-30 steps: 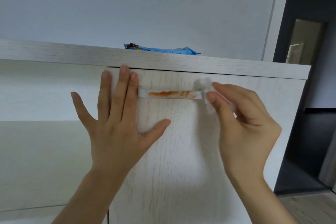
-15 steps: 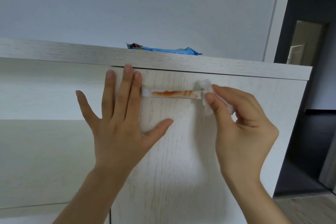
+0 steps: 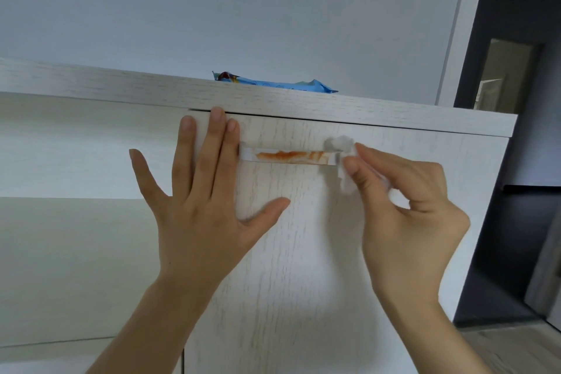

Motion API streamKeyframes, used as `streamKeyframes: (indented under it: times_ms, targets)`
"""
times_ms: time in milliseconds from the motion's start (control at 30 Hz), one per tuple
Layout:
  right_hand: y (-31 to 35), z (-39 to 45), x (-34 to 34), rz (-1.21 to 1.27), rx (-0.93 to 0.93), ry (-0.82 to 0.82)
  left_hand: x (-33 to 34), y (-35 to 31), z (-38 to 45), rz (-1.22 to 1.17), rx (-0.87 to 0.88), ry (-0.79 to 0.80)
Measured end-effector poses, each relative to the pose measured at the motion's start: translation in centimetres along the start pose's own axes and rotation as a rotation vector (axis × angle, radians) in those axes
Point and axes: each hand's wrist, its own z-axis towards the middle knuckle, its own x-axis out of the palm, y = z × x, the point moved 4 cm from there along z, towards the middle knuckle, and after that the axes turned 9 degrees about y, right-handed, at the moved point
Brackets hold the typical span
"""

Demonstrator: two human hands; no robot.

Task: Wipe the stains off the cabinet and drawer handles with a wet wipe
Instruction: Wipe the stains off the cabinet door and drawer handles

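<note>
Cabinet door (image 3: 303, 252): right hand (image 3: 406, 212) unmoved, wipe (image 3: 341, 146) still at handle (image 3: 291, 156) end.

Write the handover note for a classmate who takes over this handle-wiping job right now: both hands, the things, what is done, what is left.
Left hand: flat, fingers straight, pressing the pale wood-grain cabinet door.
Right hand: pinches the crumpled white wet wipe at the right end of the white bar handle.
Done: wipe in place at the handle.
Left: the orange stain covers most of the handle; wipe it off.
Blue wipes packet lies on the cabinet top.
</note>
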Motion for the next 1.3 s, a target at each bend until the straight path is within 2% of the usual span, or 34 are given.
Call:
streamKeyframes:
  times_ms: [100,200,333,567,700,867,1067,1200,1300]
  targets:
    - [0.0,0.0,0.4,0.073,0.039,-0.039,0.0,0.0,0.0,-0.002,0.002,-0.003]
    - [0.6,-0.3,1.2,-0.008,-0.034,-0.011,0.1,0.0,0.0,0.002,0.006,-0.002]
    - [0.1,-0.2,1.0,-0.044,-0.018,-0.033,0.2,0.1,0.0,-0.001,0.008,0.002]
    - [0.6,-0.2,0.9,-0.155,-0.092,0.048,0.1,0.0,0.0,0.006,0.010,0.005]
    - [0.4,0.4,0.3,-0.080,-0.030,0.036,-0.1,0.2,0.2,-0.026,0.041,-0.012]
    - [0.9,0.0,1.2,-0.131,-0.119,0.073,0.0,0.1,0.2,-0.023,0.033,-0.021]
    - [1.3,0.1,1.6,-0.163,-0.132,0.069,0.0,0.1,0.1,-0.044,0.033,-0.010]
    - [0.3,0.2,0.7,0.038,0.093,0.001,-0.7,0.4,0.5,-0.033,0.051,-0.074]
    - [0.7,-0.3,1.2,-0.010,0.032,0.007,-0.7,0.8,0.7,-0.015,0.071,-0.116]
